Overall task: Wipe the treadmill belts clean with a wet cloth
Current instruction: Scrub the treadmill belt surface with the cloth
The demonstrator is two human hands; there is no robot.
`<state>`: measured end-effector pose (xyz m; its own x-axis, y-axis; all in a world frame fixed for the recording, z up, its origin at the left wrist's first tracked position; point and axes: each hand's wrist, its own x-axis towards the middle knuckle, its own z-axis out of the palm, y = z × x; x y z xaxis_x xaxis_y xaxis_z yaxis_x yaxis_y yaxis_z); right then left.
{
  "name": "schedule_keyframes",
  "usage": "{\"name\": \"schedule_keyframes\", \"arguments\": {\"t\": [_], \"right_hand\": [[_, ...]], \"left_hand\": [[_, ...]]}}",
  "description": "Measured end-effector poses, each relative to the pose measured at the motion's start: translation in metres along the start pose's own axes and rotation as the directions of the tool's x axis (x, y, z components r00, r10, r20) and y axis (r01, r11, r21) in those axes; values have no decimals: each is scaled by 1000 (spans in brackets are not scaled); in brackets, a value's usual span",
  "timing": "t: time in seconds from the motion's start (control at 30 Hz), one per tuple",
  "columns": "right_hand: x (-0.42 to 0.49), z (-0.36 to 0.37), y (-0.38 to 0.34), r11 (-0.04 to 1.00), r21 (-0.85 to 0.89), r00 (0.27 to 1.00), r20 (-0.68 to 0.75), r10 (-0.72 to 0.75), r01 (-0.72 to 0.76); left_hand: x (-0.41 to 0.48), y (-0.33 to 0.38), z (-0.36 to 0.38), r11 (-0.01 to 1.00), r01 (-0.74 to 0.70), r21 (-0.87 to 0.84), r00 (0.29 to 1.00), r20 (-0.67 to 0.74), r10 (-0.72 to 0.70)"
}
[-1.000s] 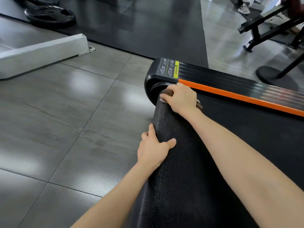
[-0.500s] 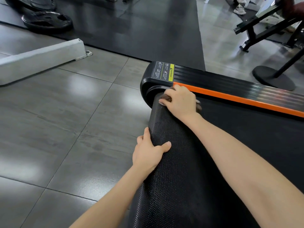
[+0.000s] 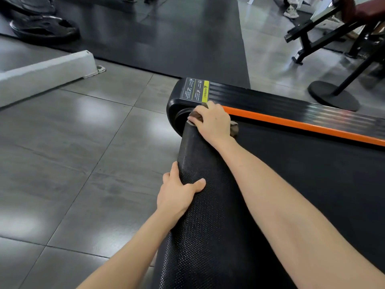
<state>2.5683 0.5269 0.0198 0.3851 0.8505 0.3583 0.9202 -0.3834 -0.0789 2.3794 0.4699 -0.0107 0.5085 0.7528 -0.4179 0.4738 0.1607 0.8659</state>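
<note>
Far off, left of the left hand (image 3: 177, 192): black weight plate (image 3: 44, 28), white beam (image 3: 45, 73). Beyond the right hand (image 3: 212, 122): bench frame (image 3: 325, 32), round black base (image 3: 333, 95).

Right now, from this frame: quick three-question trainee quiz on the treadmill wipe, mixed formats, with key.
1. True or false: the right hand holds the cloth on the belt beside the end cap.
2. The left hand grips: A) warning label, B) belt's rounded end, C) weight plate?
3. Fill in: the stripe on the side rail is ____.
Key: 1 true; 2 B; 3 orange.
</note>
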Motion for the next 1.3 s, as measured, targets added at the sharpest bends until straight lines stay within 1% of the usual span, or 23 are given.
{"name": "schedule_keyframes", "arguments": {"t": [0.03,0.1,0.13,0.17,0.2,0.33,0.4,0.47,0.5,0.57,0.63,0.73,0.83,0.9,0.93,1.0,1.03,1.1,1.17,1.2,1.23,1.27,1.3], "right_hand": [[-5,-1,11,1000,10,1000,-15,17,-17],[-14,-6,31,988,35,988,-28,152,-151],[-16,-8,32,974,37,974,-9,226,-225],[-18,-11,27,965,31,965,18,261,-261],[-20,-13,17,967,22,967,51,252,-253],[-50,-26,-20,996,57,989,135,65,-73],[-76,-35,-22,997,72,986,164,30,-42],[-111,-45,-28,993,119,988,151,-12,-6],[-131,-51,-33,990,141,990,132,-41,22],[-170,-60,-40,984,165,993,87,-81,66],[-204,-72,-49,982,171,992,79,-100,85],[-250,-97,-69,977,187,982,138,-132,105],[-303,-122,-92,960,234,958,201,-206,157],[-330,-143,-105,950,277,916,325,-234,144],[-337,-154,-109,951,289,887,405,-223,107],[-338,-175,-105,937,347,832,528,-169,-30],[-335,-184,-100,917,387,823,548,-146,-95],[-326,-197,-84,875,443,850,521,-74,-196],[-323,-205,-62,823,492,897,440,44,-282],[-324,-205,-50,790,513,910,395,128,-334],[-326,-203,-38,770,514,912,348,216,-378],[-329,-201,-26,778,469,903,308,300,-418],[-332,-196,-14,811,375,890,268,369,-450]], "left_hand": [[0,-1,0,1000,0,-9,1000,-4,0],[1,0,1,1000,-3,-19,1000,-14,3],[2,0,1,999,-7,-32,1000,-22,6],[4,-2,2,998,-11,-59,999,-32,9],[5,-4,2,996,0,-89,999,-40,-3],[1,0,-1,978,36,-204,998,-44,-46],[-9,5,-5,947,19,-322,995,-88,-49],[-21,4,-11,881,3,-474,983,-159,-88],[-28,1,-15,857,-3,-514,978,-181,-105],[-43,-6,-24,840,-8,-543,972,-200,-120],[-57,-9,-37,840,-21,-542,969,-217,-116],[-80,-7,-54,888,-32,-459,981,-184,-60],[-111,-3,-59,932,-53,-359,997,-77,27],[-131,-2,-62,955,-78,-286,997,-20,76],[-139,-1,-64,961,-99,-257,995,1,103],[-152,-3,-69,965,-143,-218,988,32,154],[-157,-4,-70,966,-169,-197,983,37,179],[-167,-7,-69,958,-262,-121,964,22,266],[-181,-6,-62,908,-418,-10,908,38,418],[-189,-5,-55,862,-505,49,862,70,501],[-198,-6,-46,799,-591,113,806,121,579],[-206,-9,-36,720,-670,183,742,199,640],[-212,-14,-25,618,-741,263,672,298,678]]}}
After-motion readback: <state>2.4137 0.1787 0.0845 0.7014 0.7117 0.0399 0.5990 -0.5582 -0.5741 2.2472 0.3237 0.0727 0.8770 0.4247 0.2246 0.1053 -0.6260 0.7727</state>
